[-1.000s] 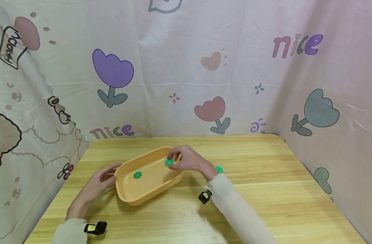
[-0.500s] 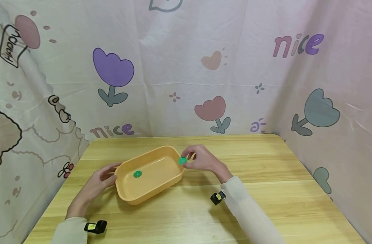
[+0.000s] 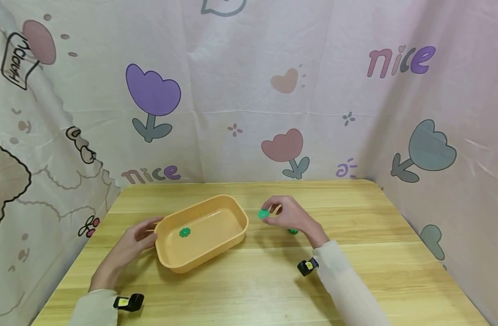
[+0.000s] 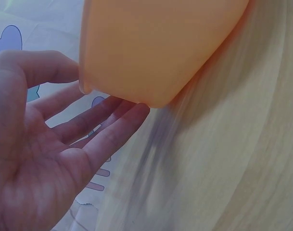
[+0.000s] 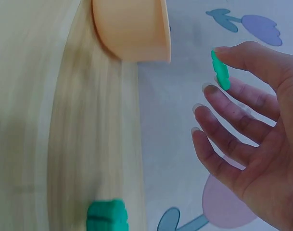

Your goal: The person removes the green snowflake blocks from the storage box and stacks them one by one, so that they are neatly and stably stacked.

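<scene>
A yellow-orange plastic tray (image 3: 201,248) with rounded corners sits at an angle on the table. Inside it lies a green flower-shaped disc (image 3: 185,232). My left hand (image 3: 130,246) touches the tray's left end; in the left wrist view its thumb meets the rim and its extended fingers (image 4: 120,127) reach along the end wall. To the right of the tray, above the table, my right hand (image 3: 288,213) pinches another green disc (image 5: 220,71) between thumb and forefinger, the other fingers spread. Below that hand are more green discs (image 5: 108,216), apparently stacked, partly hidden in the head view.
The wood-grain table (image 3: 355,217) runs back to a printed cloth (image 3: 232,90), which also hangs along both sides. A small black wrist camera (image 3: 129,302) is worn on the left wrist, and another wrist camera (image 3: 307,267) on the right.
My right hand has drawn out of the tray to the right, carrying the pinched green disc over the rim. My left hand and the tray stay put.
</scene>
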{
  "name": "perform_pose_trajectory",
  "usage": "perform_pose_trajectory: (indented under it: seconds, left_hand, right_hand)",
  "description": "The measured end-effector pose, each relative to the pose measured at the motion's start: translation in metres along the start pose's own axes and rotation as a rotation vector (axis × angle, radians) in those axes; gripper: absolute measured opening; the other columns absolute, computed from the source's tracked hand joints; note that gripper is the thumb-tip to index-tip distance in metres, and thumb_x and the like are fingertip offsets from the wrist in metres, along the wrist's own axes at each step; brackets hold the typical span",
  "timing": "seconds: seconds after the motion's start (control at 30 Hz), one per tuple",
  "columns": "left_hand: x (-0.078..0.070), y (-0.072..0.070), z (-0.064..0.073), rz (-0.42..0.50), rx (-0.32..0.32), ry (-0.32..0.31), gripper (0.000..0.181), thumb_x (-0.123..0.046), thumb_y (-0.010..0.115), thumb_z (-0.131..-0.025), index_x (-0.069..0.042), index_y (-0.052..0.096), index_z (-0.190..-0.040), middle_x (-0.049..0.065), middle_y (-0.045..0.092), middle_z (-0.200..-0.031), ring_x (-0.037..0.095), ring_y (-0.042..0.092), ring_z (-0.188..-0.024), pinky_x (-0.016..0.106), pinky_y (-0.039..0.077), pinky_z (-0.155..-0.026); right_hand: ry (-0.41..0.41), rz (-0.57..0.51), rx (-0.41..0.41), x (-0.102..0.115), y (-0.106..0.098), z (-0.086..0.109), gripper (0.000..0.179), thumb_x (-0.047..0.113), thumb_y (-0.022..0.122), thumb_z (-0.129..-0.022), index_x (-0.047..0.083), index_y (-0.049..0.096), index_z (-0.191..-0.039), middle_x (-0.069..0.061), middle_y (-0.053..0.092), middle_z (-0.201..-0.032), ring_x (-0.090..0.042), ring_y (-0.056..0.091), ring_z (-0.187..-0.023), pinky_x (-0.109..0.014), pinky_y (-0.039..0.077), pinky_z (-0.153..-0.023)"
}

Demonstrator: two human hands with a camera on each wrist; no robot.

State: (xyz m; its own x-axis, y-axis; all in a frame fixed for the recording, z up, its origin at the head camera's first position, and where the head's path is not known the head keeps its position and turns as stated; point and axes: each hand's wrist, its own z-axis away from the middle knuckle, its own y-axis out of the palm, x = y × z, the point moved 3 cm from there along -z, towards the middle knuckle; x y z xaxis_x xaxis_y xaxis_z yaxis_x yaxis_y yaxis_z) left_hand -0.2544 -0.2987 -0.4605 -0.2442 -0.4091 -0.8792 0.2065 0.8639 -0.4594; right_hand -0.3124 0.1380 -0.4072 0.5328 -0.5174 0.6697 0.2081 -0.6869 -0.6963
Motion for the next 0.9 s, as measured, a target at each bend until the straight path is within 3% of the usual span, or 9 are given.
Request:
perform_pose_trajectory:
  seconds: [0.2, 0.67, 0.9]
  left_hand:
    - [-0.003, 0.0, 0.001, -0.007, 0.001, 0.028, 0.05, -0.013, 0.052, -0.098, 0.002, 0.036, -0.143, 0.032, 0.048, -0.131, -0.001, 0.059, -0.106, 0.019, 0.055, -0.084]
    - [-0.003, 0.001, 0.0, -0.005, -0.009, 0.014, 0.05, -0.013, 0.052, -0.098, 0.001, 0.037, -0.143, 0.031, 0.047, -0.133, -0.001, 0.059, -0.106, 0.018, 0.055, -0.084]
    - [-0.002, 0.0, 0.0, -0.018, -0.009, 0.012, 0.05, -0.013, 0.052, -0.098, 0.0, 0.037, -0.143, 0.03, 0.047, -0.133, 0.0, 0.06, -0.106, 0.019, 0.055, -0.083]
  right_hand:
    - [0.035, 0.0, -0.021, -0.013, -0.007, 0.011, 0.023, 0.021, 0.078, -0.076, 0.015, 0.07, -0.096, 0.002, 0.069, -0.094, -0.03, 0.064, -0.089, -0.042, 0.057, -0.077]
    - [0.101, -0.039, -0.057, -0.051, -0.021, 0.041, 0.023, 0.017, 0.08, -0.075, 0.014, 0.07, -0.095, 0.001, 0.069, -0.092, -0.022, 0.063, -0.086, -0.039, 0.058, -0.077]
    - [0.131, -0.071, -0.047, -0.066, -0.025, 0.051, 0.025, 0.02, 0.08, -0.076, 0.014, 0.07, -0.097, -0.001, 0.069, -0.095, -0.02, 0.062, -0.089, -0.046, 0.057, -0.082]
